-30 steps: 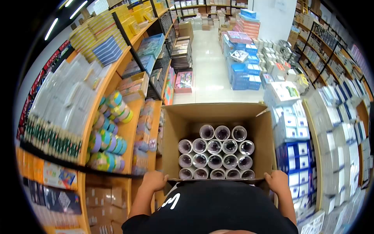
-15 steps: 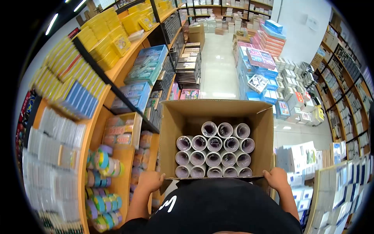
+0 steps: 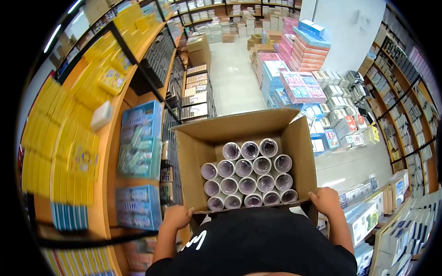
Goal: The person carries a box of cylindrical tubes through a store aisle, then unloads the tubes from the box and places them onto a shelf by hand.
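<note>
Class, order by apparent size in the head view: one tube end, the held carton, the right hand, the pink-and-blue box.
1. Held carton
2. Pink-and-blue box
3. Right hand
4. Tube end

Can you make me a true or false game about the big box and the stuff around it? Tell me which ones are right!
1. The cardboard box is open at the top. True.
2. The left hand is deep inside the cardboard box. False: it is at the near edge, by the left corner.
3. The row of tubes farthest from the person has fewer tubes than the nearest row. True: three against five.
4. The shirt is bright red. False: it is black, with a white mark.
5. Yellow packs stand on the shelf to the left. True.
</note>
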The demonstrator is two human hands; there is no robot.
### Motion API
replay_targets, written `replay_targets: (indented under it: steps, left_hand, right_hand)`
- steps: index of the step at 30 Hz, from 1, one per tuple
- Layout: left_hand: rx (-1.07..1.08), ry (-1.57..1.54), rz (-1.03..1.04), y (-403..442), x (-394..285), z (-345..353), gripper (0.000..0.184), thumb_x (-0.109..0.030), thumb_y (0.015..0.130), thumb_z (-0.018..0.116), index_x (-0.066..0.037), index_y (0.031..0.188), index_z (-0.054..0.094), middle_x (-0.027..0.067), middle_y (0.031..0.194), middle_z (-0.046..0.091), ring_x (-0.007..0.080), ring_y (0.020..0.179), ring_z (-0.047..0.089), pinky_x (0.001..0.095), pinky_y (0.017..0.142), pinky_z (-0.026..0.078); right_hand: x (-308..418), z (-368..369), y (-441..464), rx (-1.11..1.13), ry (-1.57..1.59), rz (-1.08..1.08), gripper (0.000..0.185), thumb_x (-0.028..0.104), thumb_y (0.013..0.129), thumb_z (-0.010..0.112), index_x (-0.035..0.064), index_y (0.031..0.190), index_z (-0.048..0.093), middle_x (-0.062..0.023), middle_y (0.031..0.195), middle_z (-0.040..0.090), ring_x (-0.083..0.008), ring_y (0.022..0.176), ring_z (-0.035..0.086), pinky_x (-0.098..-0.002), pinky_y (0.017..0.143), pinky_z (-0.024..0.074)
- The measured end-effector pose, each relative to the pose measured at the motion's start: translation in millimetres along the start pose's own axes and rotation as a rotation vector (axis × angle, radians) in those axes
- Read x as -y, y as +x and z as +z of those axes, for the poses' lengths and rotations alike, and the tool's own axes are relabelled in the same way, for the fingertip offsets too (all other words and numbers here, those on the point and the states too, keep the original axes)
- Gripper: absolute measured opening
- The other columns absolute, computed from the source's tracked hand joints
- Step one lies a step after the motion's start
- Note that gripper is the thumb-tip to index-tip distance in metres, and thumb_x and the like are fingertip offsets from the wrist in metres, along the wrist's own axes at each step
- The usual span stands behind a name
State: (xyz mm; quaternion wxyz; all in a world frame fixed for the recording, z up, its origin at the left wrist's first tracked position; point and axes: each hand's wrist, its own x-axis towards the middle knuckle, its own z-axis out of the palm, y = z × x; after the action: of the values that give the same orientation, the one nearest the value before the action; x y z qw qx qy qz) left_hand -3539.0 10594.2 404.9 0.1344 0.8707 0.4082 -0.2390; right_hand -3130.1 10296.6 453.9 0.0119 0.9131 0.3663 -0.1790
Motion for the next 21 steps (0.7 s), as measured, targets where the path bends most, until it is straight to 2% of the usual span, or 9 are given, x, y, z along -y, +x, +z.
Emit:
replay_targets:
  steps: [6,9,15,19,21]
  left_hand:
    - [-0.053,0.062,0.029,167.6,12.5,-82.6,0.053,-0.044,0.096,0.045,-0.001,0.08,0.072,0.0221,0.084,0.07,0.0417,0.082,0.066,0.0519,0.074,0.052]
    - [-0.059,0.06,-0.022,239.4,4.7,-151.1,0.053,-0.044,0.096,0.045,-0.002,0.08,0.073,0.0219,0.085,0.07,0.0419,0.084,0.066,0.0521,0.076,0.051]
    - [-0.099,-0.037,-0.142,353.8,5.0,-255.9,0.051,-0.044,0.096,0.045,-0.002,0.082,0.073,0.0224,0.085,0.069,0.0414,0.085,0.066,0.0525,0.078,0.051]
    - [-0.084,-0.009,-0.135,462.0,12.9,-331.4,0.049,-0.042,0.095,0.046,-0.003,0.082,0.073,0.0218,0.086,0.069,0.0404,0.086,0.066,0.0522,0.08,0.05]
    - [-0.132,-0.022,-0.01,525.7,33.1,-343.5,0.048,-0.041,0.096,0.046,-0.004,0.079,0.073,0.0202,0.083,0.07,0.0392,0.082,0.067,0.0518,0.074,0.051]
  right_hand:
    - [25.1,-18.6,183.5,0.026,0.045,-0.036,0.049,0.044,0.088,0.057,-0.0013,0.073,0.069,-0.0242,0.075,0.066,-0.0427,0.076,0.064,-0.0503,0.072,0.0501]
    - [45.8,-67.5,288.3,-0.009,0.055,-0.064,0.047,0.043,0.088,0.056,0.0001,0.076,0.071,-0.0233,0.078,0.068,-0.0419,0.079,0.066,-0.0502,0.073,0.0511]
    - [71.5,-152.2,461.1,0.071,-0.029,-0.137,0.049,0.044,0.087,0.056,-0.0008,0.075,0.071,-0.0237,0.078,0.068,-0.0416,0.077,0.066,-0.0506,0.072,0.0514]
    - [98.9,-176.9,559.0,0.091,0.016,-0.054,0.05,0.043,0.086,0.058,-0.0026,0.071,0.069,-0.0253,0.076,0.066,-0.0431,0.076,0.065,-0.0515,0.07,0.0508]
    - [117.3,-183.1,613.6,0.078,-0.001,-0.05,0.049,0.043,0.086,0.058,-0.0026,0.072,0.069,-0.0256,0.076,0.066,-0.0433,0.076,0.065,-0.0513,0.071,0.0509]
